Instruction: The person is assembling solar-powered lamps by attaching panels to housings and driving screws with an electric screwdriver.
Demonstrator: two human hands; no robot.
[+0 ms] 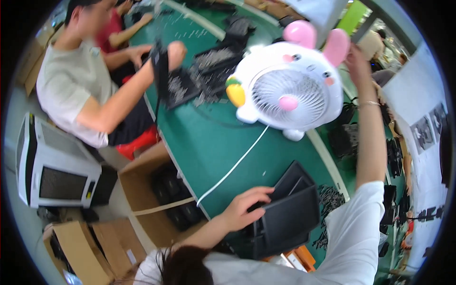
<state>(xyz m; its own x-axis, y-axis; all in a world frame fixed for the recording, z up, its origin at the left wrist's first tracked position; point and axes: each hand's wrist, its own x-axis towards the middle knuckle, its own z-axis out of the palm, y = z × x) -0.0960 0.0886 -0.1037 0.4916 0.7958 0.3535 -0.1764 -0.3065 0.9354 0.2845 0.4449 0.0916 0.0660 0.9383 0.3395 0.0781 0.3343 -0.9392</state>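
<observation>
My left hand (pixel 244 208) is at the near edge of the table, its fingers and thumb closed on the edge of a black plastic tray (pixel 290 213). Other black plastic parts lie beneath and behind that tray. My right arm stretches far forward, and my right hand (pixel 357 61) is beside the pink ear of a white rabbit-shaped fan (pixel 311 66). Its fingers are partly hidden by the ear, so what they hold does not show. A white cable (pixel 237 163) runs from the fan across the green table (pixel 199 142) to its left edge.
Small black parts (pixel 330 199) lie in a pile right of the trays. A co-worker (pixel 71 80) sits at left, holding a black frame (pixel 160 71). Black trays with small clear pieces (pixel 180 88) lie nearby. An open cardboard box (pixel 142 190) stands below the table's left edge.
</observation>
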